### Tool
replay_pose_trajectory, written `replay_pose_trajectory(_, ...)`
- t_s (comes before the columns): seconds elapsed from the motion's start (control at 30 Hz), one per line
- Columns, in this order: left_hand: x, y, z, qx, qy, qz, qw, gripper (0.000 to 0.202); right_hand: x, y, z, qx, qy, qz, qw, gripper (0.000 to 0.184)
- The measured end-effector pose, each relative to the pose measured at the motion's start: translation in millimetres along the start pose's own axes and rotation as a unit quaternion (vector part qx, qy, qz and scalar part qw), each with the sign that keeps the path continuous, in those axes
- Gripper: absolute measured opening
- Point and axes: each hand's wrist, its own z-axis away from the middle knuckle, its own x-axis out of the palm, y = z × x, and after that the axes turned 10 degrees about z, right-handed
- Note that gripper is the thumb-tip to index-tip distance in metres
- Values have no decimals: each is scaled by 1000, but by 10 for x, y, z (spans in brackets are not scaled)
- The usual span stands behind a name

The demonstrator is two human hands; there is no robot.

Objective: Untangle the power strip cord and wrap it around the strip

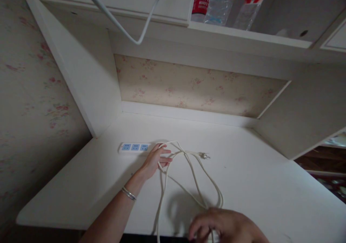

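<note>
A white power strip (135, 147) with blue socket faces lies on the desk. My left hand (155, 160), a silver bangle at its wrist, is at the strip's right end. Its fingers are partly curled around loops of the off-white power cord (195, 176), which pass by the thumb and under the palm. The cord's plug (204, 155), prongs pointing right, rests just right of that hand. Low in the view, my right hand (220, 225) is curled over a stretch of cord near the desk's front edge. A small white piece shows beneath it, too hidden to name.
The white desk (256, 185) has side panels and a back ledge around it. Overhead, a shelf (251, 35) holds several plastic bottles (220, 3). A pale, bent cable or rod (119, 23) hangs close to the camera at upper left. Flowered wallpaper (40, 91) covers the left wall.
</note>
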Motion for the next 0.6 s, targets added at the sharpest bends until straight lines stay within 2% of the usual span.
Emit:
replay_pose_trajectory(0.1, 18, -41, -3, -4, -15, 11, 1000, 35, -127, 4, -154, 18, 170, -60, 984, 39)
replay_pose_trajectory(0.17, 28, -61, -8, 7, -21, 22, 1000, 33, -271, 40, -380, 37, 301, -84, 949, 38)
replay_pose_trajectory(0.23, 42, -71, -1, 12, -31, 31, 999, 32, -441, 114, -667, 72, 396, -74, 912, 41)
replay_pose_trajectory(0.27, 51, -72, 9, 10, -41, 35, 999, 31, -523, 157, -817, 93, 421, -72, 899, 44)
replay_pose_trajectory(0.33, 75, -68, 39, 2, -59, 44, 997, 30, -650, 221, -1101, 103, 435, -92, 890, 47)
replay_pose_trajectory(0.47, 101, -51, 69, 13, -70, 23, 997, 31, -706, 160, -1446, 43, 438, -106, 892, 46)
replay_pose_trajectory(0.53, 83, -43, 40, 38, -38, -13, 998, 31, -668, 48, -1460, 14, 390, -86, 917, 37)
replay_pose_trajectory(0.6, 43, -35, -13, 62, 9, -31, 998, 30, -633, -76, -1373, -6, 303, -65, 951, 31)
